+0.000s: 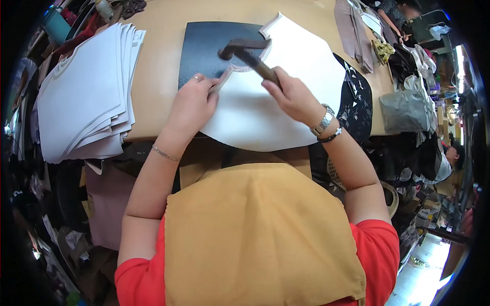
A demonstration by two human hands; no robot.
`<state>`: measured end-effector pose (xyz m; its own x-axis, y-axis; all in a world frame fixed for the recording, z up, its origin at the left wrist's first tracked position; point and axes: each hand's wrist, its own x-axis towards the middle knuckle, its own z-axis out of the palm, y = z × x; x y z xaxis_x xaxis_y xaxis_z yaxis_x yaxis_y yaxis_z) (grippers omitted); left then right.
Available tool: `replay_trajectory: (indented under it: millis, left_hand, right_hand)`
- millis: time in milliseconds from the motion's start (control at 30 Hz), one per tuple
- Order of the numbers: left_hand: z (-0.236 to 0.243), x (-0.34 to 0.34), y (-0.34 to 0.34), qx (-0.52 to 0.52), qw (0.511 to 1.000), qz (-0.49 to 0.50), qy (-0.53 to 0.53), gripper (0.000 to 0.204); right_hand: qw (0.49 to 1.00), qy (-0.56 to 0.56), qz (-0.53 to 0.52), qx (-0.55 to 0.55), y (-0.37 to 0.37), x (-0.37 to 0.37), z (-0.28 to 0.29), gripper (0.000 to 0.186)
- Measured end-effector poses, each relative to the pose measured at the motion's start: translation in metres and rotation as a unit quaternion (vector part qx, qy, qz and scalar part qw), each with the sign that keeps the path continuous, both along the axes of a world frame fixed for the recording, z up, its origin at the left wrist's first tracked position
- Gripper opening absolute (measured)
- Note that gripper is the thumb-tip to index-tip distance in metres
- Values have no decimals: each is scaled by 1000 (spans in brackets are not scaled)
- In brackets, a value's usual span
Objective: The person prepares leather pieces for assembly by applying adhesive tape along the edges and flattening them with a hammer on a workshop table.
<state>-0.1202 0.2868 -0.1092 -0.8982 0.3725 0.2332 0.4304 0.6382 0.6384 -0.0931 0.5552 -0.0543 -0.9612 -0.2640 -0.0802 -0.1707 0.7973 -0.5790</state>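
A large white panel [265,115], likely leather or a similar sheet, lies partly over a dark flat slab [204,43] on the table. Its far edge has a notched curve with a pinkish-grey folded border. My left hand [191,104] is closed on that border at the panel's left corner, thumb and fingers pinching it. In my right hand [298,97] is a hammer [265,72], gripped by its wooden handle. The dark, curved metal head hangs over the notch, slightly blurred; whether it touches the panel I cannot tell.
A stack of white cut panels [84,97] sits at the left of the tan table [158,66]. Black material with pale scraps [357,102] lies at right, near a grey bag [406,112]. Brownish-mauve strips [354,35] lie far right. Two other people are on the right.
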Motion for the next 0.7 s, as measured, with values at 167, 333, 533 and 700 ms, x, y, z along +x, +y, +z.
replay_trajectory:
  millis: [167, 333, 533, 700]
  left_hand:
    - [0, 9, -7, -15, 1000, -6, 14, 27]
    - [2, 14, -15, -8, 1000, -1, -5, 25]
    - [5, 30, -26, 15, 1000, 7, -21, 21]
    - [1, 40, -32, 13, 999, 2, 47, 18]
  right_hand:
    - [999, 6, -17, 37, -2, 1, -1, 31]
    - [998, -31, 35, 38, -7, 12, -4, 31]
    - [999, 7, 37, 8, -12, 19, -3, 34]
    - [999, 44, 14, 1, -16, 15, -1, 38]
